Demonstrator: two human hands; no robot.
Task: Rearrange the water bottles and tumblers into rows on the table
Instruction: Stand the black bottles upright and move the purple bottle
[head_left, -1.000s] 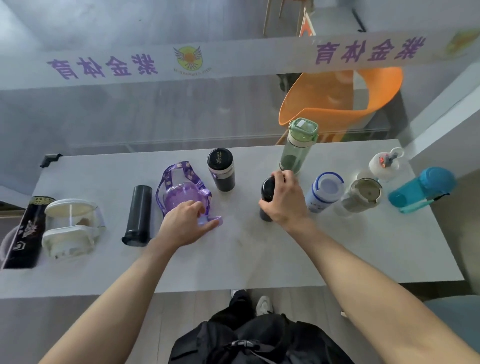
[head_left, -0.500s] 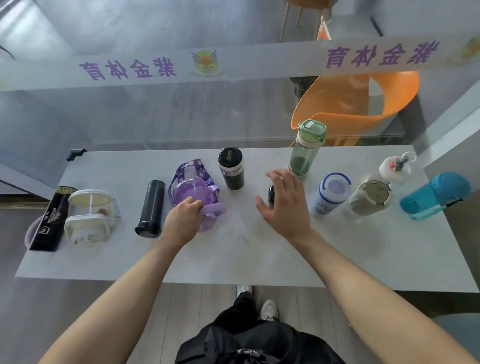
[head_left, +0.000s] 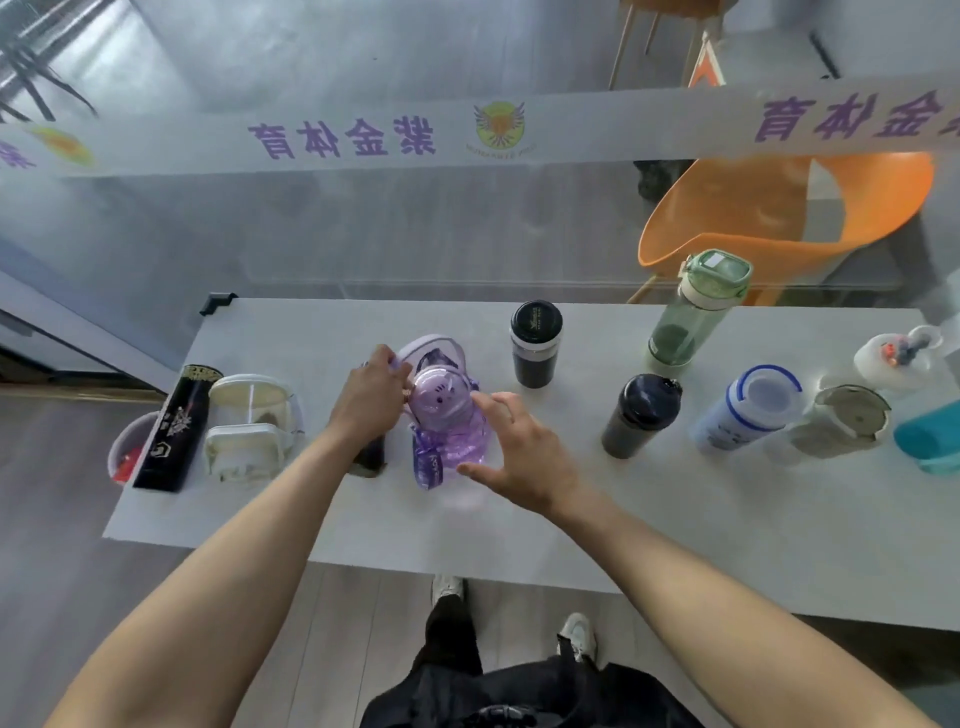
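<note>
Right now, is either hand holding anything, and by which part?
Left hand grips the translucent purple plastic bottle by its carry handle; right hand is open beside it.

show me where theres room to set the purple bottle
Widest bare patch: near edge of the table, in front of the black shaker and white-blue bottle. Smaller gap between black tumbler and green bottle. Both ends are crowded.

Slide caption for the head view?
Left hand grips purple bottle by its handle; right hand open beside it.
</note>
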